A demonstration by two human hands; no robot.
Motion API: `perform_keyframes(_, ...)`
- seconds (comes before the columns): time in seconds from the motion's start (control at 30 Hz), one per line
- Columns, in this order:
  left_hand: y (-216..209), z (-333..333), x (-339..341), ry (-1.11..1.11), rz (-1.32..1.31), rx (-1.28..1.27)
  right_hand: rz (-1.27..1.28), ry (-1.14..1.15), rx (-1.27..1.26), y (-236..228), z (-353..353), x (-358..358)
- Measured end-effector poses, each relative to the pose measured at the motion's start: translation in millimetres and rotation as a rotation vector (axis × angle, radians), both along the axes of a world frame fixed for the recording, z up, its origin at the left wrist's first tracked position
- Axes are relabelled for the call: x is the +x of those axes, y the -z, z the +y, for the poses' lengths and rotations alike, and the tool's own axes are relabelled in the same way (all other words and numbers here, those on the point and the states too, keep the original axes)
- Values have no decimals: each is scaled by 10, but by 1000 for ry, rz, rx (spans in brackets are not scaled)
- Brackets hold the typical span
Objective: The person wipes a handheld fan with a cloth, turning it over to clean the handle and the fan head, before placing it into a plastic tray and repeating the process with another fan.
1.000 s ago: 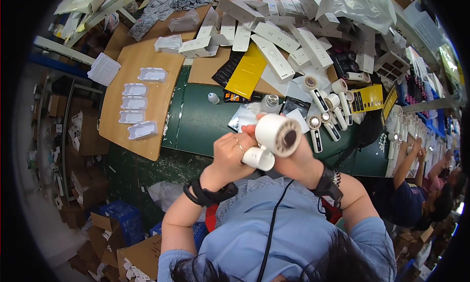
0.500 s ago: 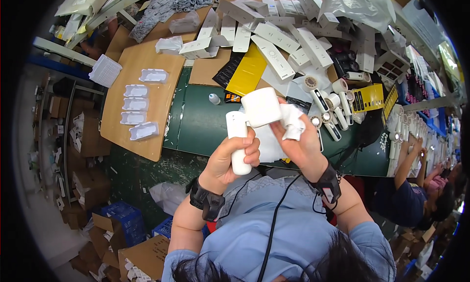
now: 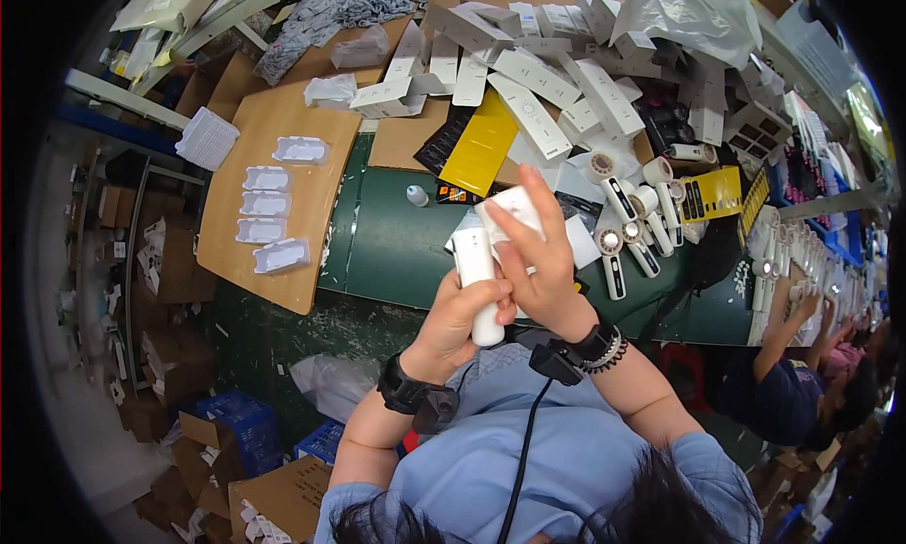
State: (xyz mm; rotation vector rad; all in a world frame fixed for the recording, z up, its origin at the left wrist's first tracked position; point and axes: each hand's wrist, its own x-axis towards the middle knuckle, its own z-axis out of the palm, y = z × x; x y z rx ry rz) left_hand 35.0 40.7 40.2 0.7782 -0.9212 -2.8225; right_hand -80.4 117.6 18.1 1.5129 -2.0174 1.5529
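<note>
My left hand [image 3: 462, 313] is closed round the handle of a white handheld device [image 3: 475, 261] shaped like a hair dryer, held up over the near edge of the green table. My right hand [image 3: 547, 270] lies across the device's head, its fingers partly spread over a crumpled white cloth [image 3: 512, 211]. The hand and cloth mostly hide that head. Beyond the hands stands a small white bottle [image 3: 416, 196]. To the right, several similar white devices [image 3: 618, 200] with round heads lie together.
White boxes [image 3: 528, 115] are heaped at the back beside a yellow sheet [image 3: 481, 143]. Several white trays [image 3: 264, 204] line a wooden board [image 3: 316, 214] on the left. A co-worker [image 3: 783, 384] works at far right. Blue crates [image 3: 241, 421] and cartons [image 3: 283, 497] stand low on the left.
The device has turned and come slightly nearer to me. My right hand with the cloth has moved left from beside the head to across it.
</note>
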Motion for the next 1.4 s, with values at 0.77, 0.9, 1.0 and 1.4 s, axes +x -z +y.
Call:
perform_keyframes(0.77,38,30,11,231,163,281,-1480,-396,-495,-195,37,-129)
perform_keyframes(0.9,-51,35,13,267,187,259,-1455,-448,-560,-336,107,-122)
perform_keyframes(1.0,-85,62,7,268,211,286,-1193,-403,-498,-300,143,-118)
perform_keyframes(1.4,143,88,48,181,130,-347,-649,-220,-126,115,294,44)
